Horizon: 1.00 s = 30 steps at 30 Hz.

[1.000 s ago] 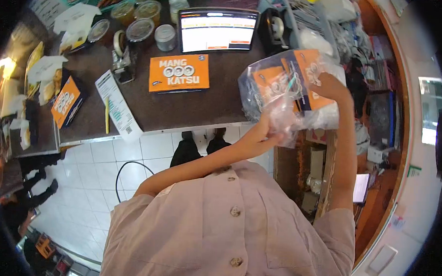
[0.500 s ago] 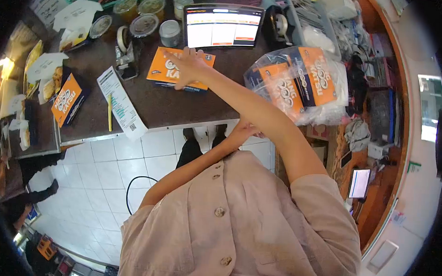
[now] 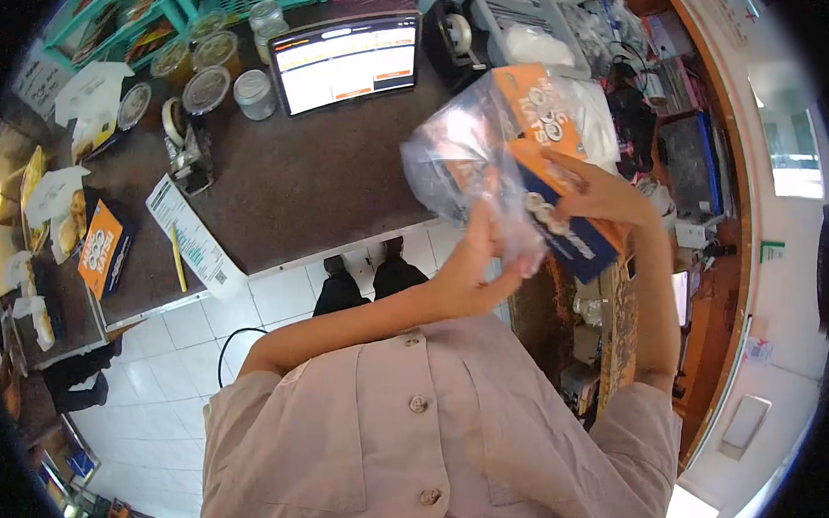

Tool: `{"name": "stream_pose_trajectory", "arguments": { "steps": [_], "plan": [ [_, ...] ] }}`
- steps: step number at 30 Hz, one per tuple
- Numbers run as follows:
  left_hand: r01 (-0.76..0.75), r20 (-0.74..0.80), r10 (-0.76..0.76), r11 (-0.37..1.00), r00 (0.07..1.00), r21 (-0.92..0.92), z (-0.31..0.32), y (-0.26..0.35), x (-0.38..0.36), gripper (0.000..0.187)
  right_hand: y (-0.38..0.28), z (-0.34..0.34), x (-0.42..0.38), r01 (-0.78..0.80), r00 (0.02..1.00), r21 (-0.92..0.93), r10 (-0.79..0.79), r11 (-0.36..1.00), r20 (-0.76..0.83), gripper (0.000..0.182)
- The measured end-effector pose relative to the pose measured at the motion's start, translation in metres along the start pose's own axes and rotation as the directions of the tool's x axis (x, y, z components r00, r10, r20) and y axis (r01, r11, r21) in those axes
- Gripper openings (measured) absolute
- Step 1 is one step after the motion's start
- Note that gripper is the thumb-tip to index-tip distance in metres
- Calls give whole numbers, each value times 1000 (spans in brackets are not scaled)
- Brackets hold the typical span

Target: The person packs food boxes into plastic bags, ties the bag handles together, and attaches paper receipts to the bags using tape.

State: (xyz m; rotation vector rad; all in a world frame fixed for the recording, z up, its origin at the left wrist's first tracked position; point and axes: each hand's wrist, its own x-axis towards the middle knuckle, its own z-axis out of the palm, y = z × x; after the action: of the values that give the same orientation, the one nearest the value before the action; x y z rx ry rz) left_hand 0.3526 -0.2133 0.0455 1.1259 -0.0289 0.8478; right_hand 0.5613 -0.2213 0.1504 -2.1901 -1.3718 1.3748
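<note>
My right hand (image 3: pixel 603 194) grips an orange and dark blue takeaway box (image 3: pixel 572 235), thumb and fingers over its orange top. The box is tilted, its dark side towards me, at the mouth of a clear plastic bag (image 3: pixel 444 155). My left hand (image 3: pixel 484 257) pinches the bag's near edge and pulls the film up and to the left. Inside the bag, behind the held box, sits another orange box (image 3: pixel 540 104). More orange shows blurred through the film.
A lit tablet (image 3: pixel 345 65) stands at the back, beside a tape dispenser (image 3: pixel 456 41). Lidded cups (image 3: pixel 208 89) and a jar (image 3: pixel 254 94) are left of it. A long receipt (image 3: pixel 191 237) with a yellow pen (image 3: pixel 178 260) lies near the edge. Another takeaway box (image 3: pixel 104 248) sits far left.
My right hand has taken the box from the counter before the tablet to the bag on the right. My left hand has risen from the counter's edge to the bag. The view has shifted right.
</note>
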Motion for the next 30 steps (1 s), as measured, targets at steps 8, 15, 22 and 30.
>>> {"name": "stream_pose_trajectory", "arguments": {
  "steps": [8, 15, 22, 30],
  "plan": [
    [-125, 78, 115, 980, 990, 152, 44, -1, 50, 92, 68, 34, 125, 173, 841, -512, -397, 842, -368, 52],
    [-217, -99, 233, 964, 967, 155, 48, 0, 78, 85, 108, -69, 135, 255, 778, -415, -440, 873, -448, 33],
    [-15, -28, 22, 975, 999, 222, 40, -21, 95, 87, 173, -80, 45, 195, 765, -943, -644, 269, -26, 25],
    [79, -381, 4, 976, 924, 203, 31, 58, 141, 31, 74, -155, 8, 332, 666, -942, -719, 47, 199, 25]
  ]
}}
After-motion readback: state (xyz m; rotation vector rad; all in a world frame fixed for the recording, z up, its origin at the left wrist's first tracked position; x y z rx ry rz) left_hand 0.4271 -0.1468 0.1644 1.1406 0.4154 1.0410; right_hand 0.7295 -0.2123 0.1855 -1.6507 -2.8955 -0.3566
